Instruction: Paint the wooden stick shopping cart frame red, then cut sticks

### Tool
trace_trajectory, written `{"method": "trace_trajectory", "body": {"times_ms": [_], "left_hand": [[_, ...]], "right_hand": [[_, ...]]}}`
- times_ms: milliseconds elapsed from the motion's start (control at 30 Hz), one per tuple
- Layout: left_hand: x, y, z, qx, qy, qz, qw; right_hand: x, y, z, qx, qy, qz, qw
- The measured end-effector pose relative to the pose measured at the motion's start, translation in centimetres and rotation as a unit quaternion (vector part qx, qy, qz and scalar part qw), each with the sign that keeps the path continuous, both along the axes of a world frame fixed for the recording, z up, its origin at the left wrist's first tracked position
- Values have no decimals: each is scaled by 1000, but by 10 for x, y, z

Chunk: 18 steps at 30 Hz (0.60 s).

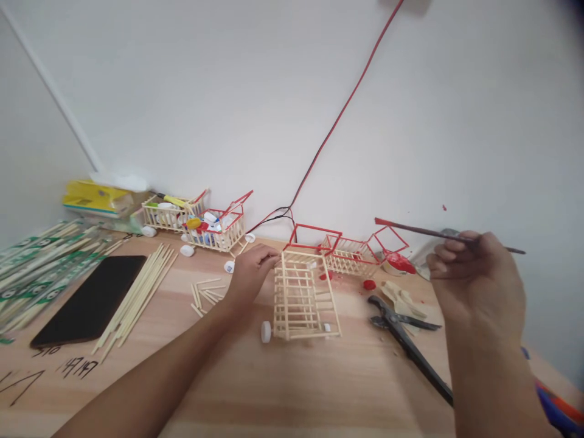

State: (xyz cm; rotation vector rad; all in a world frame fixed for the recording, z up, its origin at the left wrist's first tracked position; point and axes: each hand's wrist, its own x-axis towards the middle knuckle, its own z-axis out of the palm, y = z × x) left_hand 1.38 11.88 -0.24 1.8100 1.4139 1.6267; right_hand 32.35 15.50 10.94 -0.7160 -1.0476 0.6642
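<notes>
My left hand (252, 272) pinches the far left corner of a miniature shopping cart (298, 301) built from pale wooden sticks. White round wheels (266, 332) show at its near end, and a red-painted frame (314, 237) stands up at its far end. In my right hand (477, 280) is a thin paintbrush (424, 233), held nearly level above the table at the right. Its red tip points left, apart from the cart. A container of red paint (400, 263) stands behind, close to the wall.
Another stick cart (349, 257) with red trim stands behind. Two filled carts (216, 228) are at the back left. Pliers (401, 340) lie right of centre. Loose sticks (137, 298), a black phone (93, 298) and wrapped chopsticks (41, 267) lie left. A red-black cable (340, 115) runs down the wall.
</notes>
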Motion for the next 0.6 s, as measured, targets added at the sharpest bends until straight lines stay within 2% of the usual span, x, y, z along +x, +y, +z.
{"method": "trace_trajectory", "body": {"times_ms": [67, 267, 467, 600], "left_hand": [[-3, 4, -5, -29, -24, 7, 999], [-9, 9, -10, -77, -53, 51, 994], [-9, 10, -9, -103, -99, 78, 987], [-4, 11, -10, -132, -154, 65, 977]], "right_hand": [[-6, -1, -8, -12, 16, 2, 1000], [-25, -8, -29, 15, -50, -7, 999], [-37, -17, -37, 12, -78, -48, 996], [-35, -15, -39, 20, -93, -67, 993]]}}
